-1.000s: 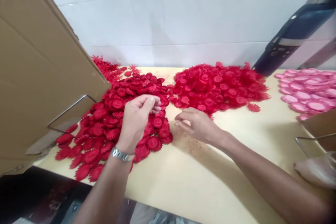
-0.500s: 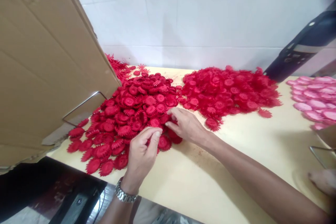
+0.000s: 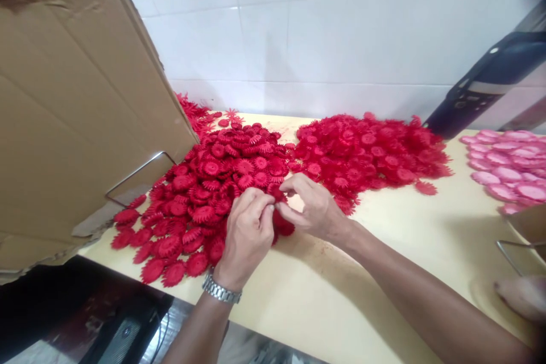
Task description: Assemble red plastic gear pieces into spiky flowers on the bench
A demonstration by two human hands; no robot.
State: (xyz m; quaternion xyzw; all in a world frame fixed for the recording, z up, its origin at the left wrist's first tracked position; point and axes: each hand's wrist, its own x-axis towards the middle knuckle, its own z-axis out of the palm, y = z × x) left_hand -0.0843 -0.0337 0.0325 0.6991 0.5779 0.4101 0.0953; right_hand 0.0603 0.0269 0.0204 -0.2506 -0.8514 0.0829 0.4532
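My right hand (image 3: 313,207) has its thumb and index finger around a dark red fringed flower piece (image 3: 279,192), over the near right edge of a heap. My left hand (image 3: 251,227), with a metal-banded watch (image 3: 222,289) on the wrist, is closed in a pinch right beside that piece. Whatever its fingertips grip is too small and hidden to make out. Under and left of both hands spreads the heap of curled red flower pieces (image 3: 205,193), round with toothed edges. The hands cover part of its right side.
A second pile of flatter red flower pieces (image 3: 371,148) lies behind to the right. Pink discs (image 3: 507,165) sit at the far right. A tall cardboard sheet (image 3: 85,96) with a wire handle (image 3: 136,173) stands left. The tiled wall (image 3: 319,40) backs the cream table (image 3: 324,301).
My left hand has moved right and slightly up, to the fingertips of my right hand. My right hand has shifted a little to the right. The camera view has tilted slightly.
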